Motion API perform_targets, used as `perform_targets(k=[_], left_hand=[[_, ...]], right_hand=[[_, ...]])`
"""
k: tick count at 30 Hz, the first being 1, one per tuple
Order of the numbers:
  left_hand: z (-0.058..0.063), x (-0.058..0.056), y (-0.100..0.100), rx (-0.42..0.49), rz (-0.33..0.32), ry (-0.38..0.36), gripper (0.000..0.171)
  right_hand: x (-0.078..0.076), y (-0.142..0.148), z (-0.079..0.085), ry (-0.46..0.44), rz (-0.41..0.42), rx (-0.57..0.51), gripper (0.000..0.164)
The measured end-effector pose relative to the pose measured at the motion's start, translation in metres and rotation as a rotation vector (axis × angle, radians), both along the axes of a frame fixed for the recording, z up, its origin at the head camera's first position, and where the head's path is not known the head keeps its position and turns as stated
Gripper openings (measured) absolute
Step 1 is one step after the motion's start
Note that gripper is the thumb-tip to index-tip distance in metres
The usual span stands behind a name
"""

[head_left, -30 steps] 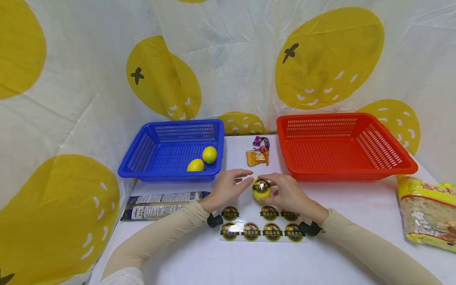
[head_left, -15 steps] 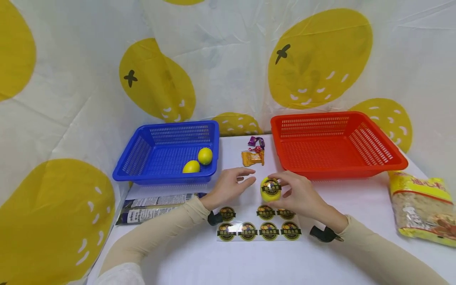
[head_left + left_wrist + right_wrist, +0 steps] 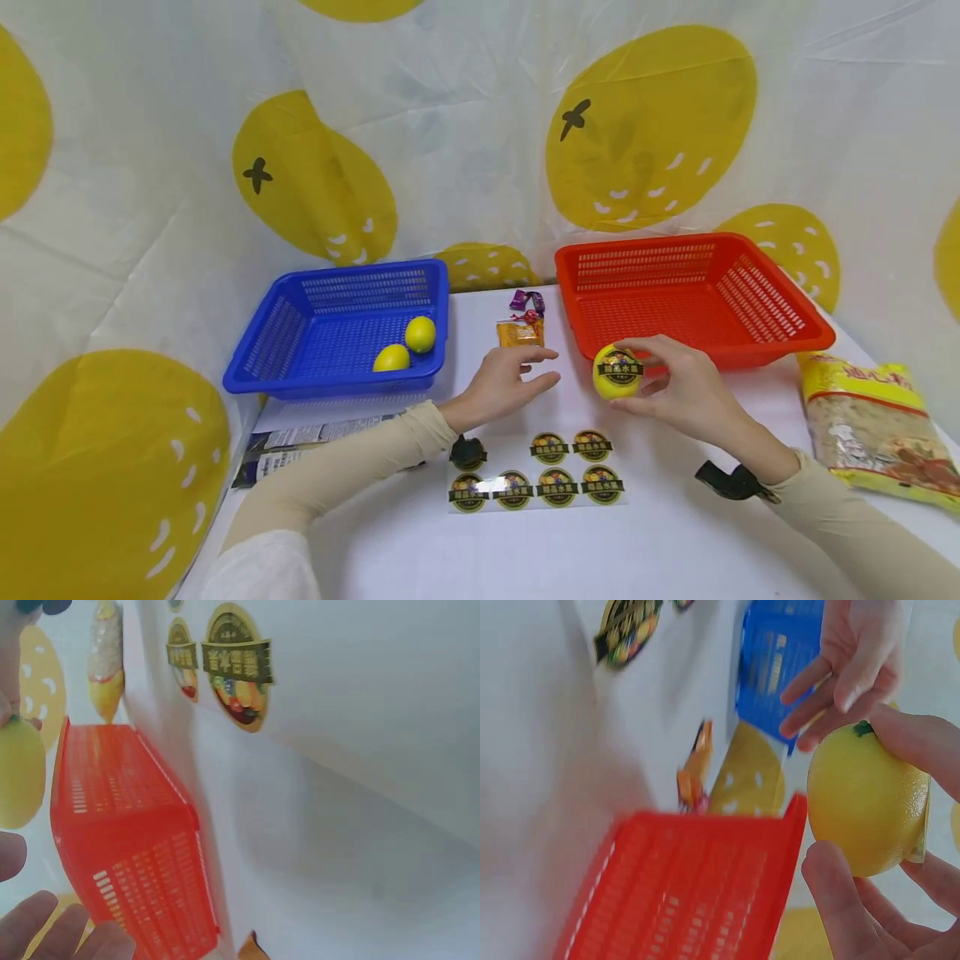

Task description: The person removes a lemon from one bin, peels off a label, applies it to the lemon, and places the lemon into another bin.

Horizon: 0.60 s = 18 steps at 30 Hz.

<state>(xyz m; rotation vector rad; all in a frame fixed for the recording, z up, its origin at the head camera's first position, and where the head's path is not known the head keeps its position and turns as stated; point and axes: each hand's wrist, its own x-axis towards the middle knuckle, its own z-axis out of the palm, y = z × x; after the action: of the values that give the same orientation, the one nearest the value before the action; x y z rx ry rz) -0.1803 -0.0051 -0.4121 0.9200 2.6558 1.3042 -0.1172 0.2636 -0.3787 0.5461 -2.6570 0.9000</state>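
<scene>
above the desk [image 3: 525, 558] near the red basket [image 3: 750, 354], the right hand [image 3: 686, 387] pinches a lemon [image 3: 866, 799], best held lightly with its label [image 3: 621, 367] untouched, while the left hand [image 3: 498, 383] hangs loosely spread.

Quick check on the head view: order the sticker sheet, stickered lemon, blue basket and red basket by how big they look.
1. Red basket
2. Blue basket, somewhat smaller
3. Sticker sheet
4. Stickered lemon, clearly smallest
</scene>
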Motion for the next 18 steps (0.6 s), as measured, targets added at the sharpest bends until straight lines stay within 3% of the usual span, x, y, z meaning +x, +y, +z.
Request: perform_targets(k=[7, 12, 18], left_hand=[[0.007, -0.008, 0.02, -0.081, -0.008, 0.083, 0.044], [0.009, -0.014, 0.035, -0.148, -0.004, 0.174, 0.054], [0.01, -0.019, 0.049, -0.193, -0.005, 0.167, 0.063]], right_hand=[[-0.005, 0.03, 0.006, 0.005, -0.072, -0.007, 0.072], [-0.012, 0.049, 0.015, -0.085, -0.151, -0.023, 0.072], [-0.025, 0.071, 0.028, -0.138, -0.223, -0.004, 0.072]])
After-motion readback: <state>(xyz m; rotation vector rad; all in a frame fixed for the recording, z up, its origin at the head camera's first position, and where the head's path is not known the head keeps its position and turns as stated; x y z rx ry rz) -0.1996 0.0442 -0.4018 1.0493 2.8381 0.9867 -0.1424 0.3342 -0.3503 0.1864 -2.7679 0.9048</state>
